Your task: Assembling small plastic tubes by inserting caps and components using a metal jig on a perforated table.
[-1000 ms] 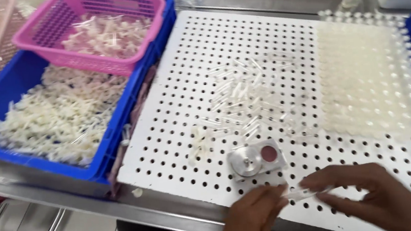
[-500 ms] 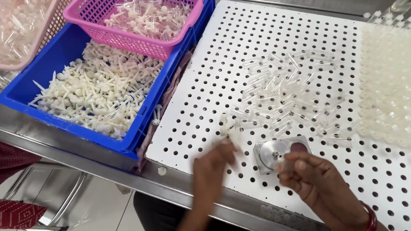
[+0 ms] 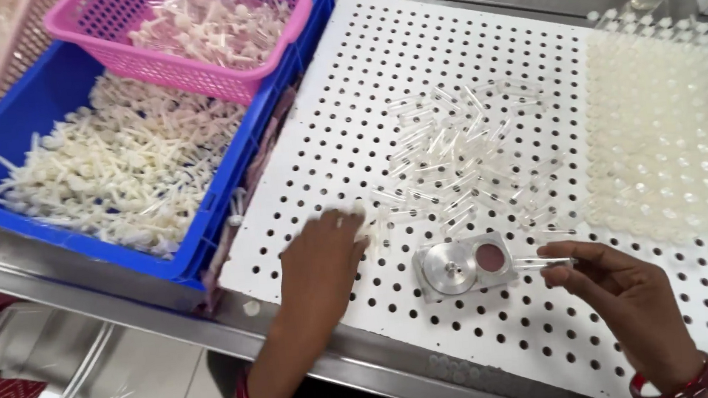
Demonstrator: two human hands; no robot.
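My left hand [image 3: 318,262] rests on the white perforated board [image 3: 377,77], its fingertips closed on a small white plastic piece at the board's left side. My right hand [image 3: 622,286] pinches a thin clear tube [image 3: 539,263] that lies level, its end next to a small metal block [image 3: 462,266] with a round disc and a reddish hole. A loose pile of clear tubes [image 3: 470,155] is scattered on the board above the block.
A blue crate [image 3: 39,107] full of white plastic stems stands at the left, with a pink basket [image 3: 197,67] of similar parts on its far end. Rows of upright translucent pieces [image 3: 673,137] fill the board's right side. A steel table edge [image 3: 80,283] runs along the front.
The view has shifted left and nearer. My left hand has moved up and left across the board onto a white piece. My right hand has moved right of the metal block with a tube.
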